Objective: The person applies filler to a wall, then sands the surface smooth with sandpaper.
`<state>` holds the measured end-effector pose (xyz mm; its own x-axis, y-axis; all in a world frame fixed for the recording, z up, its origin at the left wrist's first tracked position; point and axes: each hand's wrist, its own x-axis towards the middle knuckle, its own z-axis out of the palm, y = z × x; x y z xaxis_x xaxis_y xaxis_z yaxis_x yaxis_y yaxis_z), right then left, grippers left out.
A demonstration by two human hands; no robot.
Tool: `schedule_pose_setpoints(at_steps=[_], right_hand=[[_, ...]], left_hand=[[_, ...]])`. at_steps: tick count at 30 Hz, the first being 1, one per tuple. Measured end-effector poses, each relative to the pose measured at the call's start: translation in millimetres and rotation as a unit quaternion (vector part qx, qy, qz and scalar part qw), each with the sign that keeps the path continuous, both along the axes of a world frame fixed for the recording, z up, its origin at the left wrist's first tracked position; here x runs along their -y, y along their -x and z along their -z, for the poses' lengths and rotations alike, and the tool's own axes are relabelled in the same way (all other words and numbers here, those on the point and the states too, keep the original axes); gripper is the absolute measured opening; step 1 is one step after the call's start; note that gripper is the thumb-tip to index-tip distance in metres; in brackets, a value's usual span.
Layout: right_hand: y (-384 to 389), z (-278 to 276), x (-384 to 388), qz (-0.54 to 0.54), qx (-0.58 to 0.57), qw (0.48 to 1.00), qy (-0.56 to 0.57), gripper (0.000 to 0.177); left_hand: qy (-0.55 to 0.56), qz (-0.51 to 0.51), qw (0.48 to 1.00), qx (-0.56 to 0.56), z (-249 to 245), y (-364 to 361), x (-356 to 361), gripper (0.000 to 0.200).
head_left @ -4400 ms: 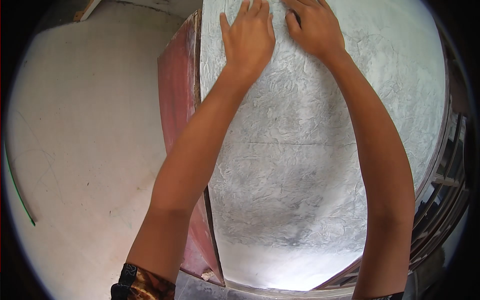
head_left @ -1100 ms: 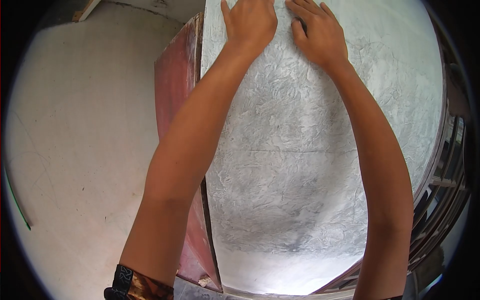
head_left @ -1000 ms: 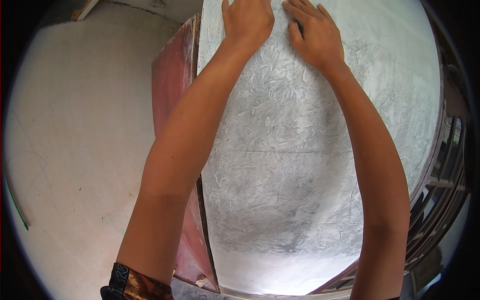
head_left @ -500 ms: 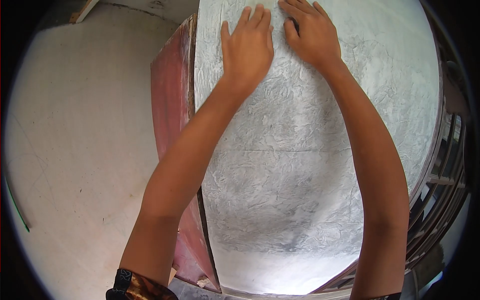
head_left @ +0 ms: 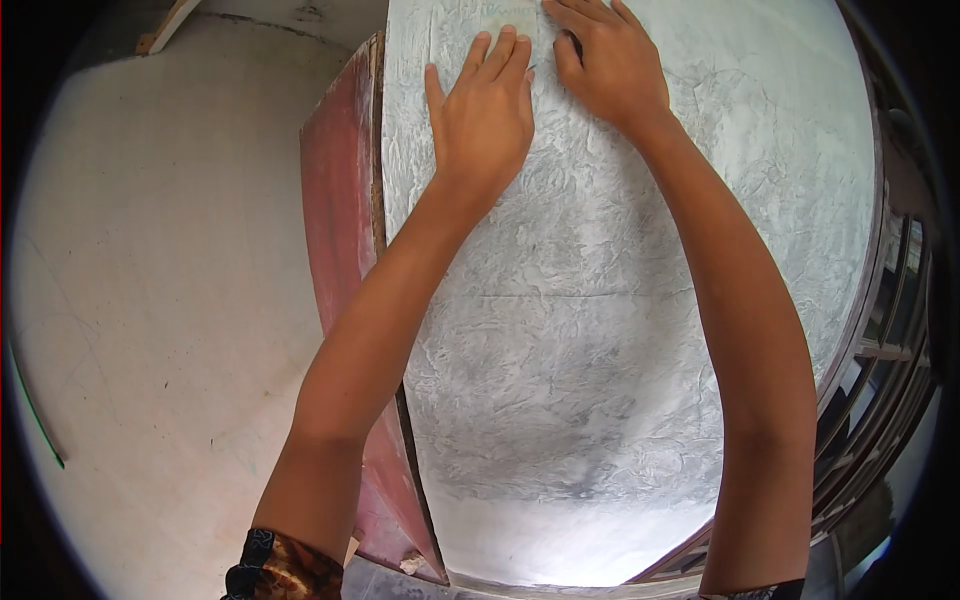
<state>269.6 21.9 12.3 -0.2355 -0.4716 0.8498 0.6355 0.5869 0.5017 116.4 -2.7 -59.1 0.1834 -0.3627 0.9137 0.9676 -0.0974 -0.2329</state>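
A large sheet (head_left: 560, 390), pale grey-white and covered in fine wrinkles, fills the middle of the view. My left hand (head_left: 484, 120) lies flat against its upper part, fingers stretched upward and thumb side toward my right hand. Just right of it, my right hand (head_left: 612, 65) is bent over the same surface, its fingers pointing up and left. Something small and dark shows between the right thumb and forefinger; most of it is hidden by the hand. Above my left fingertips is a yellowish patch (head_left: 510, 14) with faint lettering, cut off by the top edge.
A reddish panel (head_left: 340, 190) with a dark edge runs along the sheet's left side. Beyond it is a plain pale wall or floor surface (head_left: 160, 280), with a thin green strip (head_left: 38, 415) at far left. Dark slatted frames (head_left: 880, 340) stand at the right.
Both hands appear slightly farther left in the view. My left hand has slid a little downward, uncovering the lettered patch above its fingertips. The view itself has shifted slightly.
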Motion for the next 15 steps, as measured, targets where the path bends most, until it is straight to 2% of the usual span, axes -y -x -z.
schedule_pose_setpoints(at_steps=[1, 3, 6, 11, 13, 15], right_hand=[[0.7, -1.5, 0.7, 0.003, 0.006, 1.0, -0.001, 0.042], [1.1, 0.2, 2.9, -0.004, 0.005, 1.0, 0.002, 0.042], [1.4, -1.3, 0.7, -0.001, 0.002, 1.0, -0.004, 0.042], [0.2, 1.6, 1.2, -0.003, -0.001, 1.0, -0.001, 0.042], [-0.4, 0.6, 3.7, -0.002, 0.005, 1.0, 0.002, 0.043], [0.6, -0.1, 4.7, 0.0, 0.003, 1.0, 0.003, 0.043]], left_hand=[[-0.002, -0.001, 1.0, -0.002, -14.8, -0.3, 6.4, 0.033], [0.064, 0.007, 0.998, 0.021, -61.8, 3.0, 17.3, 0.03], [0.022, -0.02, 1.0, -0.002, -95.5, 13.7, 13.3, 0.039], [-0.007, -0.035, 0.999, -0.021, 4.8, 1.7, 9.7, 0.028], [-0.025, -0.031, 0.999, -0.03, -2.2, 2.2, 14.0, 0.027], [0.003, -0.02, 1.0, -0.017, -45.0, 5.4, 21.6, 0.027]])
